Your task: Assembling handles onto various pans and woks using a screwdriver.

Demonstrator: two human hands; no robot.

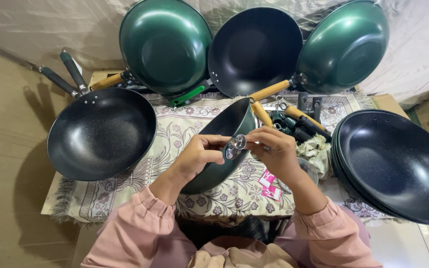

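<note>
A dark green wok [227, 126] with a black inside stands on its edge on the patterned cloth [175, 134]; its wooden handle points away from me. My left hand [197, 154] grips the wok's near rim and pinches a small shiny metal bracket [235, 146] against it. My right hand [273, 151] closes on the same rim from the right, fingertips at the bracket. Whether it holds a small tool is hidden by its fingers.
A black wok [100, 134] lies at left, a stack of black woks [398, 164] at right. Two green woks [165, 44] [346, 47] and a black one [254, 49] lean at the back. Loose handles [299, 121], a rag [316, 151] and pink packets [269, 186] lie beside my right hand.
</note>
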